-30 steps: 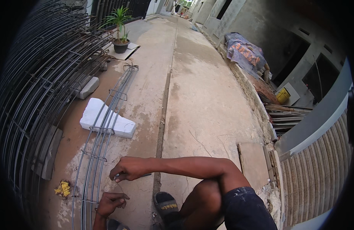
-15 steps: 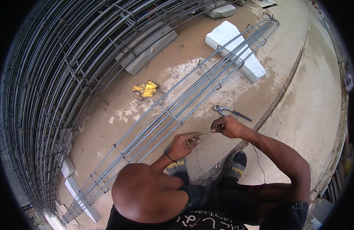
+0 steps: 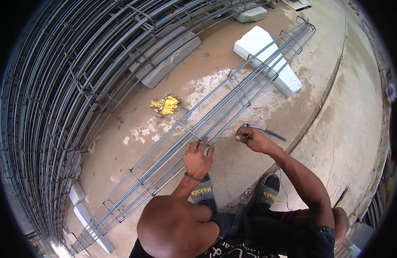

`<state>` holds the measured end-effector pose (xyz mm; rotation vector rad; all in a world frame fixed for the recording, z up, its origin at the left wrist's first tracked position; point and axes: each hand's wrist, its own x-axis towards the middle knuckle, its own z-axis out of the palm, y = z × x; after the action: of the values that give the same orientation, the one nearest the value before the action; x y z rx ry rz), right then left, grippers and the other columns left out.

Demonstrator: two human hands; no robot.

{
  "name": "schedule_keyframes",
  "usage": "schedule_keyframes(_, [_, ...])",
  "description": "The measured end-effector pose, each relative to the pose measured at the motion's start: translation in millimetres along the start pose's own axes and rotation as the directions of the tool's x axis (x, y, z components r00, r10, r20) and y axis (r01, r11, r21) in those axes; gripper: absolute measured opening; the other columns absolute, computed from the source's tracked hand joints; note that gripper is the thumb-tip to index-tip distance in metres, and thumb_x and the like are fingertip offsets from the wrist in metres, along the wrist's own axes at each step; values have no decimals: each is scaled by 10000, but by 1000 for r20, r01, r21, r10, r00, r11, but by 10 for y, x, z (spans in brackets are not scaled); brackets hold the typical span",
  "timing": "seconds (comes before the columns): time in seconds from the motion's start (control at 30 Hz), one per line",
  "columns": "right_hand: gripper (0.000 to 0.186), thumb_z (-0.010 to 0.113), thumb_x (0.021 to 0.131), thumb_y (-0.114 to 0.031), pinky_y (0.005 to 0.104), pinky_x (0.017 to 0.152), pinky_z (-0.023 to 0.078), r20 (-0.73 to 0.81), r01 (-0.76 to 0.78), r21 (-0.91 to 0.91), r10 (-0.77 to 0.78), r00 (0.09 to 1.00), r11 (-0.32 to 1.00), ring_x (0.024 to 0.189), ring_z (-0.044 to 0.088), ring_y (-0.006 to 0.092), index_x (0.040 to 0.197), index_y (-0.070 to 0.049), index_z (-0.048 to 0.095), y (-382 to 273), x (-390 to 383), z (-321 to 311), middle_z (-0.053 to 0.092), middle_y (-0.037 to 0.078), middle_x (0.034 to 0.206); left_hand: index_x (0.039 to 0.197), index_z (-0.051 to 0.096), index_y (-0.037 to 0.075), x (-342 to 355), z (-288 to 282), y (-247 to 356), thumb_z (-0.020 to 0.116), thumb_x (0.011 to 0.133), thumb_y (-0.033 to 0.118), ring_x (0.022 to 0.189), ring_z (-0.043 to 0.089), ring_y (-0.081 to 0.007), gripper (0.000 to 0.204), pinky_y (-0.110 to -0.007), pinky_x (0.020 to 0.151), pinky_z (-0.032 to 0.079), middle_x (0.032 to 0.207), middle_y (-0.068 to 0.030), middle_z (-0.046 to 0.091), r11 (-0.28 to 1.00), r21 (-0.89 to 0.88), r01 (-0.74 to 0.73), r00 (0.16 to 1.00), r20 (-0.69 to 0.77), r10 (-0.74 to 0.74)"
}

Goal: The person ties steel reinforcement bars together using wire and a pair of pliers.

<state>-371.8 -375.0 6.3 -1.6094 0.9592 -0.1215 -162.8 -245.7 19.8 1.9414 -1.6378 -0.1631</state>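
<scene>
A long, narrow rebar cage [image 3: 215,122] with square stirrups slants across the ground in front of me. My left hand [image 3: 197,162] lies over its near bars beside a stirrup, fingers stretched and slightly apart, fingertips touching the steel. To the right of the cage, my right hand [image 3: 253,139] is closed in a pinch. A thin tie wire shows faintly between the two hands; its end at the left fingertips is hard to make out. Just behind the right hand, pincers [image 3: 273,133] with dark handles lie on the concrete, their jaws partly hidden.
A white block [image 3: 267,60] props the cage's far end and a pale block [image 3: 93,230] its near end. Yellow gloves [image 3: 165,104] lie left of it. Stacked rebar cages [image 3: 74,86] fill the left side, with a grey block [image 3: 170,58] beneath. A raised seam [image 3: 310,116] crosses the floor.
My left hand has moved up and left from the open space onto the cage's near bars. The right hand stays pinched, shifted slightly up, and now covers part of the pincers.
</scene>
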Motion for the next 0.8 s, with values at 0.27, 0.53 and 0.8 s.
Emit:
schedule_keyframes(0.27, [205,492,1016,-319,225,478,322,198,-285,685,206,958,671,578,421,48,928,-144,552,289,-251,689,446,-50,717,968,716,45,461,-270,-35,713,754,35,818,564,-304,214,-385,756,459,863,-110,645,991,-115,-72,997,-11,71])
schedule_keyframes(0.53, [217,506,1011,-279,248,472,356,-75,-43,392,79,994,919,550,428,58,914,-92,555,497,-136,532,458,-35,692,928,712,40,521,-218,-93,684,763,9,849,574,-299,170,-379,768,464,859,-110,652,978,-177,-106,993,33,114])
schedule_keyframes(0.8, [191,496,1018,-277,224,504,342,82,-117,702,84,993,703,569,421,55,936,-116,559,325,91,818,461,-52,741,942,722,79,662,-246,32,698,745,43,1048,509,-344,201,-418,858,443,1098,-150,574,940,-48,-338,919,199,340])
